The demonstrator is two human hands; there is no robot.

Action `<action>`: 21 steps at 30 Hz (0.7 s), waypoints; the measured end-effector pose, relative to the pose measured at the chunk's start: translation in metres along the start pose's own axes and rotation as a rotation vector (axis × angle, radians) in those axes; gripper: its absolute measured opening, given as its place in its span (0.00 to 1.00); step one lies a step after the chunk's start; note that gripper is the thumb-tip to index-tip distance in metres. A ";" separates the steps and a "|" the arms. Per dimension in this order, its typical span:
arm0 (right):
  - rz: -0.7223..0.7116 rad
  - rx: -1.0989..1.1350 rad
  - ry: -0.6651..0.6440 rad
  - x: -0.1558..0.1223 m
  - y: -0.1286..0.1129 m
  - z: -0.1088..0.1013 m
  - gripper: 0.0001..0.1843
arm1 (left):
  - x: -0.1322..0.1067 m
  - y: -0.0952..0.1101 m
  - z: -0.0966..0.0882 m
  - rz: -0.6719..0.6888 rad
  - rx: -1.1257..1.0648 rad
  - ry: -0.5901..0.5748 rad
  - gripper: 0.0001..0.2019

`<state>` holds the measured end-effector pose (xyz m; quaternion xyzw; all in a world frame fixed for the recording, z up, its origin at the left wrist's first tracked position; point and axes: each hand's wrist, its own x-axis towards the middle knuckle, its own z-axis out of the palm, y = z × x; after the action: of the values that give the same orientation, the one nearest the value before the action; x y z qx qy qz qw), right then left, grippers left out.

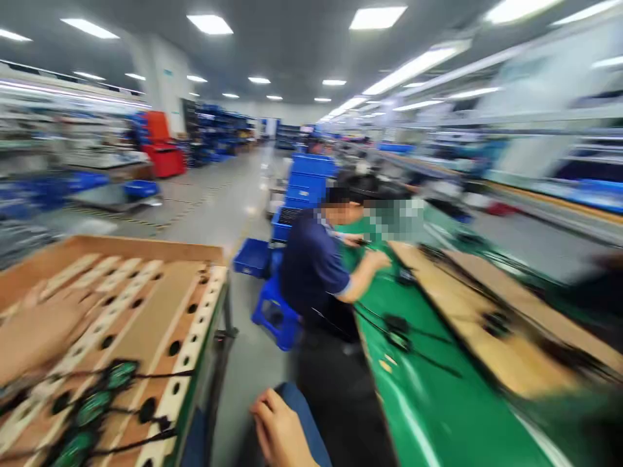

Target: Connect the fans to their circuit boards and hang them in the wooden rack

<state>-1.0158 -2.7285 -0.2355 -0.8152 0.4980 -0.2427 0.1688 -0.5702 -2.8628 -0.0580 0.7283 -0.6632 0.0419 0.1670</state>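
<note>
Nearest to the left fingers, a string of round, green-faced units [121,374] lies at the near left, set in black housings on a slatted wooden rack [165,305]. Thin black cables [163,374] run rightward from them across the slats. The rack combines pale, straight strips pierced by rows of dark round holes with flat brown board, and a raised brown rim closes its far side.

The left hand [46,327] comes in from the left edge over the slats, its fingers outstretched, beyond and left of the units and apart from them. Blur leaves me unable to tell whether they hold anything. The right hand [282,428], well right of the units, rests by a blue-clothed leg [306,418]; its fingers curl loosely, the palm hidden, so any hold cannot be told.

Farther right, a co-worker [311,266] on a blue plastic stool [277,314] bends over a glossy green surface [418,408] bearing long tan boards [467,324].
</note>
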 end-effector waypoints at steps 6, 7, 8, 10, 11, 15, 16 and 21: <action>0.213 -0.152 -0.094 -0.063 0.025 -0.025 0.17 | -0.011 0.231 0.082 0.854 -0.388 -0.411 0.17; 0.262 -0.188 -0.071 -0.078 0.032 -0.026 0.16 | -0.014 0.267 0.094 1.010 -0.364 -0.418 0.19; 0.315 -0.218 -0.046 -0.095 0.039 -0.027 0.16 | -0.018 0.302 0.109 1.115 -0.336 -0.378 0.19; 0.441 -0.249 0.022 -0.134 0.053 -0.032 0.16 | -0.038 0.371 0.146 1.161 -0.344 -0.236 0.18; 0.519 -0.247 0.075 -0.155 0.058 -0.037 0.17 | -0.058 0.404 0.168 1.143 -0.387 -0.183 0.16; 0.935 -0.228 0.468 -0.246 0.073 -0.073 0.18 | -0.200 0.498 0.250 1.203 -0.697 -0.345 0.20; 1.032 -0.242 0.592 -0.269 0.076 -0.087 0.18 | -0.239 0.509 0.265 1.208 -0.726 -0.335 0.21; 1.421 -0.490 0.947 -0.358 0.121 -0.169 0.28 | -0.347 0.521 0.296 1.663 -0.670 -0.322 0.33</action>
<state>-1.3377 -2.4687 -0.2398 -0.1409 0.9419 -0.2790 -0.1235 -1.1691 -2.6545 -0.3365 -0.0745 -0.9674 -0.1483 0.1911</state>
